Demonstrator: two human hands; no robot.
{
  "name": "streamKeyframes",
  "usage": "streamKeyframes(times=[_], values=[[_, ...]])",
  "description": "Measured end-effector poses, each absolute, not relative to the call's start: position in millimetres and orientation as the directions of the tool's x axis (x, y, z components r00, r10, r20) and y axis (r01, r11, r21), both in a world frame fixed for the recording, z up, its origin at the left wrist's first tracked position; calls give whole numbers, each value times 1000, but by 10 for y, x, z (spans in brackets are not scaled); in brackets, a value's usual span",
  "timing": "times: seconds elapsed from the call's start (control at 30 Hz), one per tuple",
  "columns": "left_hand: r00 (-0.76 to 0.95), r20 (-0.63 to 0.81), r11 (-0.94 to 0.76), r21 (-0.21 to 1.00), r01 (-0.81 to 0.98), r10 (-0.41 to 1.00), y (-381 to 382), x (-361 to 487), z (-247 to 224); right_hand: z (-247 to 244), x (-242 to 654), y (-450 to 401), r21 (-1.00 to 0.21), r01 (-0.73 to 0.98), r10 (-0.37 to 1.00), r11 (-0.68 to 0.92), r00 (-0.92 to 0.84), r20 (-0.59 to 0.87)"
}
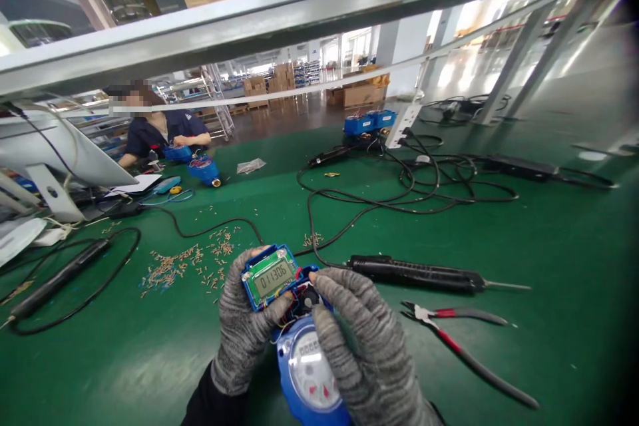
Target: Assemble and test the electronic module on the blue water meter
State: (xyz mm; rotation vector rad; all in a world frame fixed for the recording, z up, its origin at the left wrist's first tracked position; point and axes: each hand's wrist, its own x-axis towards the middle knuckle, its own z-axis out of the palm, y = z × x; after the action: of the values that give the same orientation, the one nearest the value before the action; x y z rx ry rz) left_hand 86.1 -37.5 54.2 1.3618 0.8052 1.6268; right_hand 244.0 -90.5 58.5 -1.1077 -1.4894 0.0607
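Observation:
A blue water meter (312,373) with a round white dial lies in front of me, its upper housing opened out. My left hand (247,319), in a grey knit glove with bare fingertips, grips the meter's display module (273,277). That module has a green circuit board, and its LCD reads 011306. My right hand (367,339), gloved the same way, closes its fingertips around a black round part (308,298) and the housing edge beside it. Thin coloured wires run between module and meter body. The right fingers partly cover the dial and the wiring.
Right of my hands lie a black electric screwdriver (414,273) and red-and-black cutting pliers (454,326). Loose screws (174,266) spread at left, near another screwdriver (60,279). Cables and a power strip (403,123) lie behind; a co-worker (164,126) handles blue meters. A metal shelf beam (249,23) crosses above.

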Motion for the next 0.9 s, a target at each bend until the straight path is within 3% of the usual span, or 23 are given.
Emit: streamKeyframes(times=[0.43,0.7,0.9], values=[[-69,583,-551,795,255,809,-440,842,478,563,2397,-819,-770,462,746,440,290,600],[60,741,-681,578,450,669,-467,819,464,552,2440,-794,-871,361,827,333,333,453],[173,809,-749,408,522,562,-456,763,507,543,2388,-824,-797,477,749,371,354,560]])
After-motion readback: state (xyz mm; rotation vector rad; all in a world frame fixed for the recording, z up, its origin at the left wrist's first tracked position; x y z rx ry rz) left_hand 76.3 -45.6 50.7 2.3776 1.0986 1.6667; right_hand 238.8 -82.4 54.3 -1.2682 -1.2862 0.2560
